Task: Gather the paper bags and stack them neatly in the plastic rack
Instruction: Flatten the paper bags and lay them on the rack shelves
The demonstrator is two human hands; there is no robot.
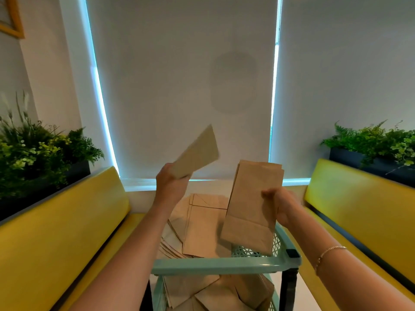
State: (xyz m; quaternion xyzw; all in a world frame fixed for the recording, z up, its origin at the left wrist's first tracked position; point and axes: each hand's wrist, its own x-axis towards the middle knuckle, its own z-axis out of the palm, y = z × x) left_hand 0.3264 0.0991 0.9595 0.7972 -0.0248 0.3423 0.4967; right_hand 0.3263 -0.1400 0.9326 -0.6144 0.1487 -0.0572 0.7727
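Lowest in view, right under the forearms, sits the lower tier (226,295) of the plastic rack (215,264), filled with flat brown paper bags lying at mixed angles. Its mint-green front rim runs just below both wrists, with a dark corner post (289,288) beneath the right forearm.

Above that rim, the upper tier holds a fanned pile of bags (197,230), spread beneath and between the two hands. The right hand (280,207) pinches one flat bag (251,207) by its right edge, thumb on the near face and fingers curled behind; the bag stands nearly upright, its lower edge hanging just over the rack's right front corner. The left hand (170,185) grips a second, blurred bag (197,153) by its lower end, fingers wrapped round it, so the bag slants up and to the right from the grip, clear of the pile below.

A thin bracelet (330,253) circles the right forearm. Outward from each hand run yellow padded benches (67,221), one on either side, each backed by a dark planter of green ferns (40,151). Beyond both held bags hang pale roller blinds (179,75) with bright light at their edges. A yellow picture frame (13,19) shows far above the left hand.
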